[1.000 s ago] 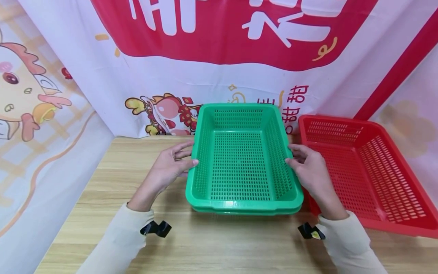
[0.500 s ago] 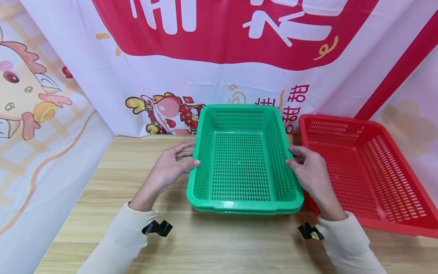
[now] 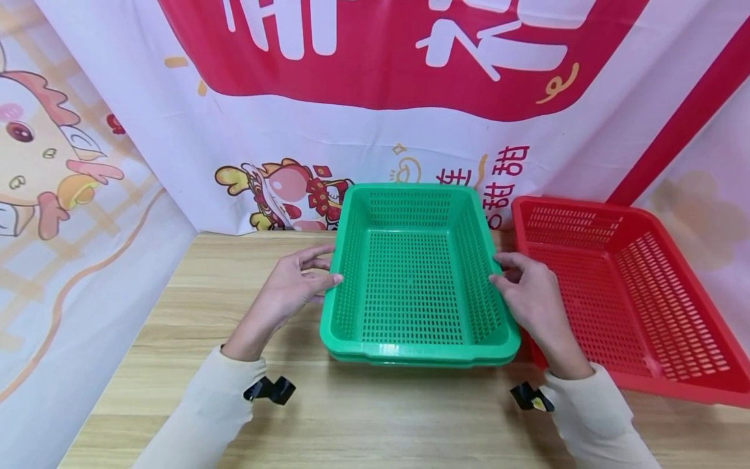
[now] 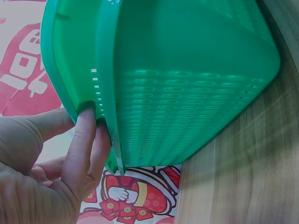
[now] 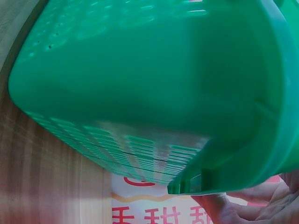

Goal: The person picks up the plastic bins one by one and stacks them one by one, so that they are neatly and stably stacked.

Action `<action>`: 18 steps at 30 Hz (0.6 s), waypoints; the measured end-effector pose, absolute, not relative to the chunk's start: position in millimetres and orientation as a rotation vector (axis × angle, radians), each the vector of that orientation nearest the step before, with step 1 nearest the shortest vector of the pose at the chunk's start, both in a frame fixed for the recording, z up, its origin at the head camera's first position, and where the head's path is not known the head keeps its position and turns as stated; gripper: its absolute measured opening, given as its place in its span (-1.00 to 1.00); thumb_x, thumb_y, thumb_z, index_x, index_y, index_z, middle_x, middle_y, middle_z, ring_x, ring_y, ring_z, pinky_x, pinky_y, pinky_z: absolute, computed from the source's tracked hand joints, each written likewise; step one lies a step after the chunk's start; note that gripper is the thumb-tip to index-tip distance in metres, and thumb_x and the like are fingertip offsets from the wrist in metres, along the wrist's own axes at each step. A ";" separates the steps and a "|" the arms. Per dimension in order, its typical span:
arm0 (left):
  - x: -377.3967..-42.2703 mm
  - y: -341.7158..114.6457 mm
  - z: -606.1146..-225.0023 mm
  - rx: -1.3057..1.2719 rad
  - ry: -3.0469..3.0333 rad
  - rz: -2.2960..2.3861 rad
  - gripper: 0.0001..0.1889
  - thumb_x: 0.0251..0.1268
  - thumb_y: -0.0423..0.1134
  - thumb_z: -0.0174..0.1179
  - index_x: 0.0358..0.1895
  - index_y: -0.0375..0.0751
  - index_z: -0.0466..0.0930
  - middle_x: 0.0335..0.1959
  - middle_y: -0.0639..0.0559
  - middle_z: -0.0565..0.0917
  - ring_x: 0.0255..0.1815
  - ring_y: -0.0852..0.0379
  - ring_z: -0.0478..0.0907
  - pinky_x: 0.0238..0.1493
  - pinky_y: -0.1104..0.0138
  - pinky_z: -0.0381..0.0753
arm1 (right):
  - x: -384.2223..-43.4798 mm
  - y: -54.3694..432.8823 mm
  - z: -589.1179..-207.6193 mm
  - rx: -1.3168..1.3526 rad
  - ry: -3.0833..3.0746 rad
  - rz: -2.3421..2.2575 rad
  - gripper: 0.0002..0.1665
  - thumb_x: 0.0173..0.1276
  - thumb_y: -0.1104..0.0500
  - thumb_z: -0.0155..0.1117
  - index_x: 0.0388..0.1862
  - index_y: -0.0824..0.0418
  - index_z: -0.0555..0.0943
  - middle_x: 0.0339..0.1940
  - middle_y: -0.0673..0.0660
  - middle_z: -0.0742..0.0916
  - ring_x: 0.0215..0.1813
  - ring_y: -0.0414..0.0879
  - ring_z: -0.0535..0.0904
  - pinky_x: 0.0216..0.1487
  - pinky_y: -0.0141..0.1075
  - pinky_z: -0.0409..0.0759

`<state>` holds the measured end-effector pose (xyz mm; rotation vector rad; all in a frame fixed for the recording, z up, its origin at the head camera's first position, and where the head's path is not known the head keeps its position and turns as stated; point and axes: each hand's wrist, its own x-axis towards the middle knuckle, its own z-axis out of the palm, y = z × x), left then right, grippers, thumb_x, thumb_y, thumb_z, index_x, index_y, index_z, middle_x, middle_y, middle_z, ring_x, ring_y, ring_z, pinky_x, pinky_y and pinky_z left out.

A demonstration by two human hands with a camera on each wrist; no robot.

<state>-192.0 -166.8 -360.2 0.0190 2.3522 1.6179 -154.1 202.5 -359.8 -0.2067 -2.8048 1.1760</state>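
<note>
Fingers (image 4: 84,144) on the left hand (image 3: 287,284) pinch one side rim of the upper green basket (image 3: 418,352), tucked above the lower green basket (image 4: 196,56) nested beneath it, apparently on the table (image 3: 217,286). Opposite, the right hand (image 3: 534,288) grips the other side rim. I'd keep both sides level so the walls don't bind, and mind the red basket (image 3: 674,389) just beside.

Lower green basket (image 4: 187,112): inside hidden by upper green basket (image 3: 410,280). Red basket (image 3: 668,280): near right corner cut off in head view. Right grip (image 5: 264,203): partly outside right wrist view. White lettering (image 3: 322,26): cropped at top.
</note>
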 end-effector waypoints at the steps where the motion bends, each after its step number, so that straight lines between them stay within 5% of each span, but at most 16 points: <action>1: -192.1 -166.7 -360.0 0.016 2.352 1.617 -0.31 0.50 -0.25 0.38 0.64 0.01 0.38 0.34 -0.20 0.65 -0.01 0.12 0.80 0.06 0.17 0.86 | -154.0 202.6 -359.7 -0.204 -2.804 1.173 -0.40 0.56 0.22 0.36 0.50 0.35 0.54 0.14 0.42 0.72 0.07 0.22 0.63 -0.18 -0.36 0.67; 18: -191.9 -166.7 -360.6 0.030 2.384 1.577 -0.32 0.52 -0.21 0.37 0.63 -0.01 0.39 0.28 -0.20 0.62 -0.15 0.16 0.78 -0.06 0.29 0.86 | -152.8 204.2 -359.5 -0.201 -2.829 1.167 -0.39 0.57 0.21 0.35 0.52 0.36 0.52 0.17 0.43 0.71 0.09 0.23 0.63 -0.16 -0.34 0.69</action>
